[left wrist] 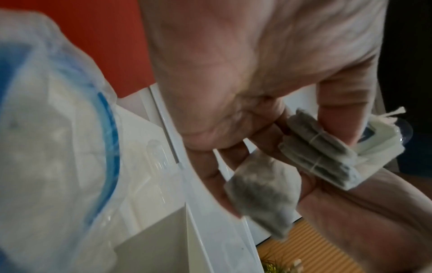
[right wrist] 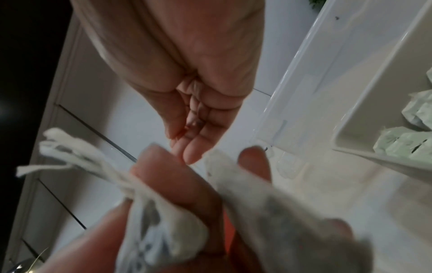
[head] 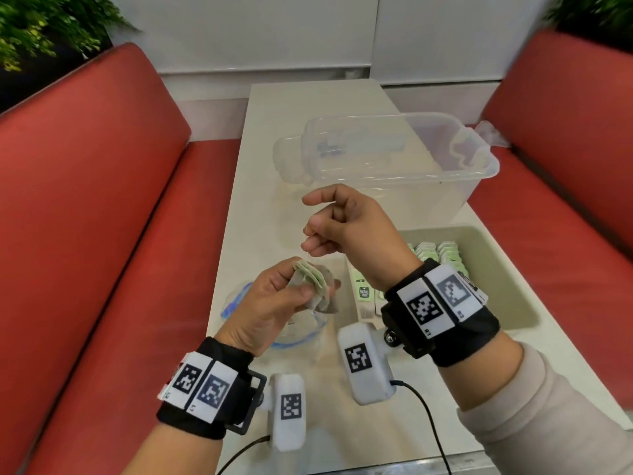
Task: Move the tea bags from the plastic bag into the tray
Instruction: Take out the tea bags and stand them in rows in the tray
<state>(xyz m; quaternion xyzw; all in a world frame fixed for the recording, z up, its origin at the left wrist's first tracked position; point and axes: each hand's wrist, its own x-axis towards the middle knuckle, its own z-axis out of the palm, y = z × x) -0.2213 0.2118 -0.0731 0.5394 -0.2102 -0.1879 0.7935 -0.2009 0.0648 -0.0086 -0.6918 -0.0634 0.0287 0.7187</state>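
Note:
My left hand (head: 305,293) grips a bundle of grey tea bags (head: 317,291) with pale green tags, held just above the clear plastic bag (head: 301,332) with a blue zip edge. In the left wrist view the tied bundle (left wrist: 320,147) sits between thumb and fingers, and one loose bag (left wrist: 261,199) hangs lower. My right hand (head: 315,234) hovers just above the bundle with curled fingers. Thin strings seem to run from it down to the bags. The beige tray (head: 507,269) lies to the right and holds rows of green tea bags (head: 442,252).
A clear plastic tub (head: 479,166) stands on the table behind the tray. Red bench seats (head: 102,217) flank the narrow pale table on both sides. Wrist camera cables trail off the near edge.

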